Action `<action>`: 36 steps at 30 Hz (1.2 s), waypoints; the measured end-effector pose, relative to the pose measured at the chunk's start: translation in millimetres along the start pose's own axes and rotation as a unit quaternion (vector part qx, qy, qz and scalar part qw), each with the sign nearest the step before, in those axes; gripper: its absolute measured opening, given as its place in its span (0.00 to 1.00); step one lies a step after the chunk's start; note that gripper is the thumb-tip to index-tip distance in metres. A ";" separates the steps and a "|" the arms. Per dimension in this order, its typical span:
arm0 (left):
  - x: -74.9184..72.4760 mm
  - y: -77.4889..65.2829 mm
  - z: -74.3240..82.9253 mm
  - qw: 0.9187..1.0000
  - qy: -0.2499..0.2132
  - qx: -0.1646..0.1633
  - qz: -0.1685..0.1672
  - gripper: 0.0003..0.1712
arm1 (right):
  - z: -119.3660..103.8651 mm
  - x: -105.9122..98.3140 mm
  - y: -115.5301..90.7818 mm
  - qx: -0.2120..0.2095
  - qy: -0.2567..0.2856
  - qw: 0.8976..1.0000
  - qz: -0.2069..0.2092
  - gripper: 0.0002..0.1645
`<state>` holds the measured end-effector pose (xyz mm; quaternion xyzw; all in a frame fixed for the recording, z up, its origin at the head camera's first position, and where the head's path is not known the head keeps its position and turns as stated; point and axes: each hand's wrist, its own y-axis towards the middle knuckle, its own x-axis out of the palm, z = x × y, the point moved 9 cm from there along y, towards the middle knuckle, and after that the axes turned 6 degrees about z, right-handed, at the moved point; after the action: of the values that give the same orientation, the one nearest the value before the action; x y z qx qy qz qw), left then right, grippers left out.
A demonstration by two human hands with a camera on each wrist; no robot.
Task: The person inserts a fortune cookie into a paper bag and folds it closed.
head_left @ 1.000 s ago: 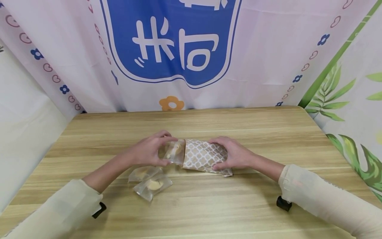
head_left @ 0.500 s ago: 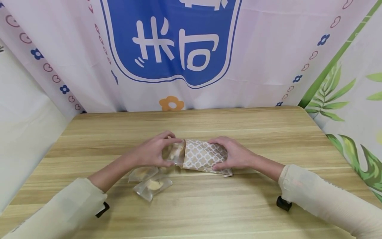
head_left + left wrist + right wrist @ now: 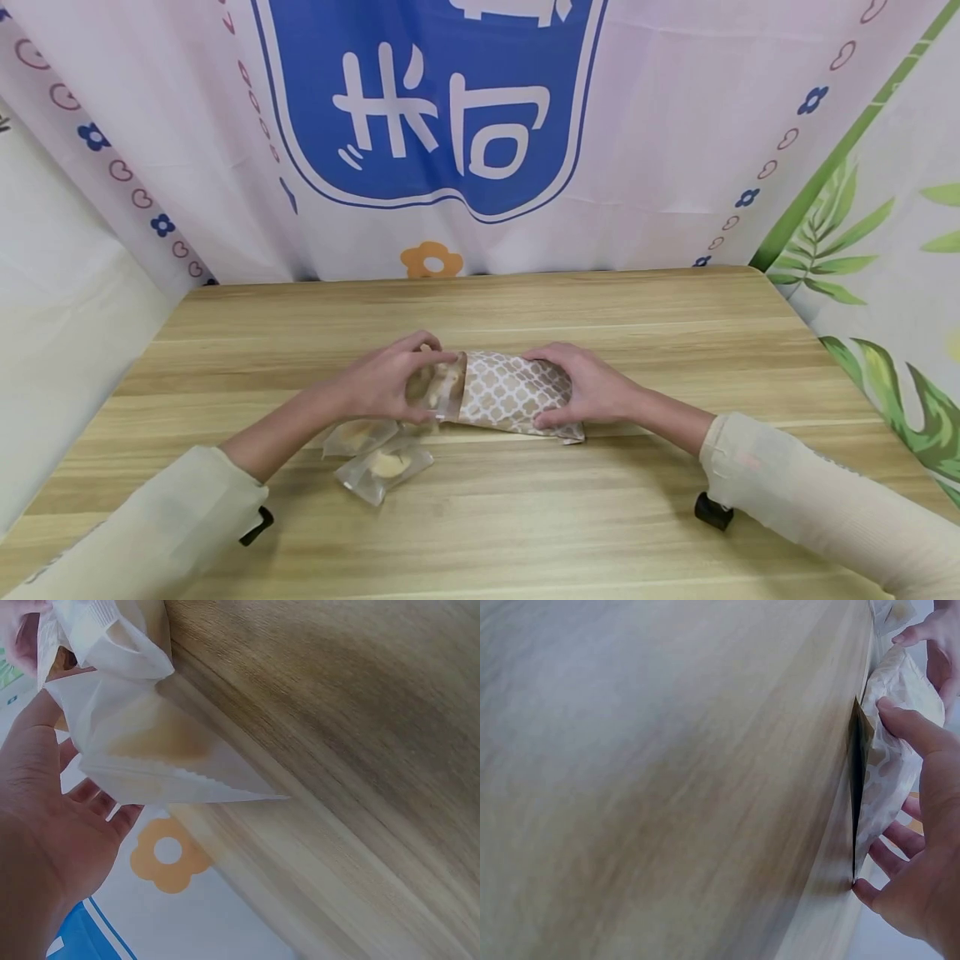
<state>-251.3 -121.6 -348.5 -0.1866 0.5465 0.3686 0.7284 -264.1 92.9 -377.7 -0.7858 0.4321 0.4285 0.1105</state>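
Note:
A tan paper bag (image 3: pixel 506 390) with a white lattice pattern lies on the table, its mouth facing left. My right hand (image 3: pixel 588 387) grips its closed end, thumb on the near side and fingers on the far side. At the mouth, my left hand (image 3: pixel 386 379) holds a clear packet (image 3: pixel 446 387) of light-brown pieces between thumb and fingers; the packet's right end is hidden in the bag. Two frosted packets lie by my left wrist, the nearer packet (image 3: pixel 386 465) showing a round, pale, biscuit-like piece. In the left wrist view a frosted packet (image 3: pixel 161 742) overlaps my left hand.
The wood-grain table (image 3: pixel 562 517) runs back to a hanging cloth (image 3: pixel 652 208) with a blue emblem. A leaf-printed cloth (image 3: pixel 862 250) hangs along the right side. Beneath each sleeve a black clip-like piece (image 3: pixel 712 511) sticks out.
My left hand has shifted slightly right, bringing the clear packet farther into the bag's mouth. My right hand, the bag and the two loose packets have stayed in place.

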 end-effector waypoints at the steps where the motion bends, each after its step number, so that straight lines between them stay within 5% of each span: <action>1: 0.4 -0.2 -0.4 1.000 0.001 0.000 -0.002 0.48 | 0.5 0.0 -0.2 0.000 -0.001 1.000 0.000 0.56; 16: -7.8 0.2 -6.1 0.997 -0.070 -0.015 0.025 0.45 | 0.9 -0.3 -0.2 -0.003 0.001 1.000 0.003 0.55; 36: -3.0 9.3 3.8 0.994 -0.088 0.013 0.061 0.44 | 0.8 0.5 0.2 -0.004 -0.001 1.000 0.003 0.56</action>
<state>-256.1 -114.0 -343.2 -0.1107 0.4952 0.4201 0.7523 -264.6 92.9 -378.6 -0.7847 0.4327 0.4310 0.1064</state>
